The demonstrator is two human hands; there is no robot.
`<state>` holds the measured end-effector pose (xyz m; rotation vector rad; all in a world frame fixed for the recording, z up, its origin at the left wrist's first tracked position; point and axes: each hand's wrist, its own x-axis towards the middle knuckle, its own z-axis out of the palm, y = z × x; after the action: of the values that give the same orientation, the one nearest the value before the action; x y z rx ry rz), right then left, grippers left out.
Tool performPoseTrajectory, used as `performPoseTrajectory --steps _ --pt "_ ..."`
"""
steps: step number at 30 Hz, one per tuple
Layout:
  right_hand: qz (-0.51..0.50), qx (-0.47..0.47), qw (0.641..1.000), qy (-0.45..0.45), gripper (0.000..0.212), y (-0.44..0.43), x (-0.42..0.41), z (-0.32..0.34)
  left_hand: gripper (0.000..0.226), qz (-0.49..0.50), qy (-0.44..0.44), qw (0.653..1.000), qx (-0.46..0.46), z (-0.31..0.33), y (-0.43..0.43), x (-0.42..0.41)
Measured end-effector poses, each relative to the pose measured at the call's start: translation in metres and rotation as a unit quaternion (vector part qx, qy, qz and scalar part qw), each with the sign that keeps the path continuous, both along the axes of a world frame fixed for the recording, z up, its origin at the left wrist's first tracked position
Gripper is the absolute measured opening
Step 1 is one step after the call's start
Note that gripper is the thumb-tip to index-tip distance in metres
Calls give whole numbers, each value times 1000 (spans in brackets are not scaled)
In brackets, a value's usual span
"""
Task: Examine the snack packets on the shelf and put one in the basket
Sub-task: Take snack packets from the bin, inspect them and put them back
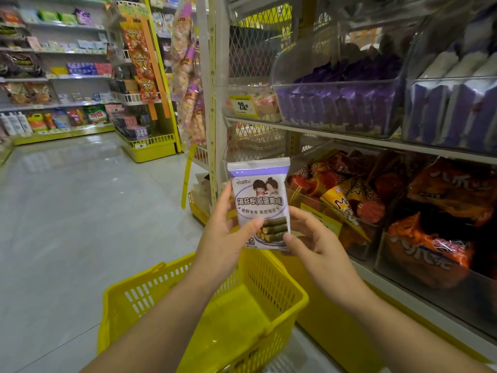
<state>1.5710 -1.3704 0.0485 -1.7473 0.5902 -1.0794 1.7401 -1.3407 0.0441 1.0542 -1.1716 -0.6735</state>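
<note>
Count: one snack packet, two hands, one basket.

The packet is white and purple with seaweed rolls printed on it. It is held upright at frame centre, above the basket and clear of the shelf.

Left hand: grasps the packet's lower left edge, thumb across the front, fingers behind.

Right hand: pinches the lower right corner, thumb on the front.

The basket is yellow plastic with slotted walls and sits at 6 o'clock, below both forearms.

The shelf unit runs from 1 to 4 o'clock. Its upper tier carries two clear bins of purple packets and one yellow price tag at 12 o'clock. On the lower tier, the orange and red packets are heaped, count not readable.

The floor is pale glossy tile, at 9 o'clock. The far shelving at 10 to 11 o'clock has yellow bases and mixed goods.
</note>
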Motion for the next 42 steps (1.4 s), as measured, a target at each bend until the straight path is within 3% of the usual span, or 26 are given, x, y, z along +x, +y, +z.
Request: performPoseTrajectory --steps 8,12,15,18,20,24,27,30,35,37,39,42 --pt "32 129 991 -7 37 -9 -2 0 36 -35 58 997 25 11 6 0" --pt "51 196 979 -22 29 -6 -9 9 49 -149 42 982 104 17 12 1" --pt "63 218 974 -10 46 -2 -22 33 48 -192 38 973 122 26 12 -6" --pt "43 160 986 -18 72 0 -42 73 35 -198 98 969 110 52 3 -22" --pt "20 49 998 15 83 4 -57 108 28 -184 149 967 95 78 -6 -40" --pt "-46 -188 973 122 64 13 -78 173 26 -201 212 954 70 140 -22 -81" --pt "-146 -281 934 165 43 6 -93 210 22 -219 151 962 53 177 -35 -108" --pt "-186 -300 922 157 22 -10 -116 244 30 -220 54 973 41 207 -53 -126" --pt "-278 -327 875 225 13 -44 -158 288 39 -127 -143 981 -21 245 -94 -137" --pt "-304 -337 852 262 11 -59 -169 300 29 -59 -246 965 -66 250 -114 -137" --pt "-324 -335 832 300 12 -75 -176 309 29 18 -372 922 -100 250 -130 -138" --pt "-341 -334 806 349 16 -97 -181 318 31 37 -453 883 -120 247 -150 -141"
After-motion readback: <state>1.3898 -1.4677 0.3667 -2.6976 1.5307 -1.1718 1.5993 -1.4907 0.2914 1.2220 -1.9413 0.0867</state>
